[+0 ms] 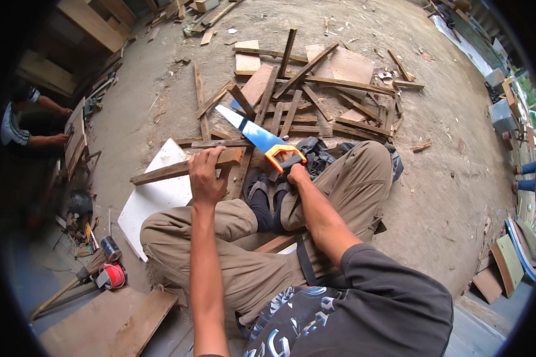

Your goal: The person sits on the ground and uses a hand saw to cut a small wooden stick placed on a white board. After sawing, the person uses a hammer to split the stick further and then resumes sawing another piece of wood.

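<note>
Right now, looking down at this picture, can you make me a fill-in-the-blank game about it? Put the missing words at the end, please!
1. The person's ____ hand holds a saw.
2. The other hand grips a stick made of ____.
3. The saw's handle is orange and ____.
4. A flat ____ board shows beside the left knee.

Missing words: right; wood; black; white.

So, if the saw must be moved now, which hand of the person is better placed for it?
Probably the right hand: it holds the saw at the orange-and-black handle. The left hand is occupied, gripping a wooden piece.
</note>
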{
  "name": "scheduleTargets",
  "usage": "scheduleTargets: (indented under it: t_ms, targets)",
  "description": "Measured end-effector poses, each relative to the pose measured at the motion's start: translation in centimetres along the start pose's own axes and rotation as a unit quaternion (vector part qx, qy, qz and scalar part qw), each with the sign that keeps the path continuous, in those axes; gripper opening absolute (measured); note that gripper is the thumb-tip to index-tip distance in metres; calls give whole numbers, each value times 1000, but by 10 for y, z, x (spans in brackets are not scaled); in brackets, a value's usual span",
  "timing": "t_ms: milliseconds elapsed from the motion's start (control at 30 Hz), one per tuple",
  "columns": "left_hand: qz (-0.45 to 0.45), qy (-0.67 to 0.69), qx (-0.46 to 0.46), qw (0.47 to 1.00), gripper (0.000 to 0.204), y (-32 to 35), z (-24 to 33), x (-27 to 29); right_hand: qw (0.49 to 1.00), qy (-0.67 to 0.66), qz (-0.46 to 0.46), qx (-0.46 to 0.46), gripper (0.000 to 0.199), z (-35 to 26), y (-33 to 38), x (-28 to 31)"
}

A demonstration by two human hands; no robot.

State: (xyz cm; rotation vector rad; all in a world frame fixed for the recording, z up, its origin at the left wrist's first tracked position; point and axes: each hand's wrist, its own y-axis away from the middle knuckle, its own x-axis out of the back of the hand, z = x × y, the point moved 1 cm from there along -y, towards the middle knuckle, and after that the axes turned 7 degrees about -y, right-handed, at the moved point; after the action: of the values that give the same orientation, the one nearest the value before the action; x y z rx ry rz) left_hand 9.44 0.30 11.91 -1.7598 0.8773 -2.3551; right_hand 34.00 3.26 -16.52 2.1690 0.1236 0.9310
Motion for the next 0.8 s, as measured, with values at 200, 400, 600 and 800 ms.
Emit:
scheduleTargets:
  t_ms: [200, 400, 600, 800]
  targets:
    - [129, 67, -1, 989, 36, -28, 6, 55, 997, -39, 26, 59, 67, -8, 8, 25]
    - [292, 245, 112, 918, 21, -55, 11, 108, 988, -104, 101, 59, 48, -31, 39, 67]
    - [458, 272, 154, 833, 27, -74, -23, 166, 990, -100, 84, 49, 43, -43, 52, 90]
    - [526, 375, 205, 735, 32, -78, -46, 217, 982, -165, 54, 70, 24, -44, 51, 102]
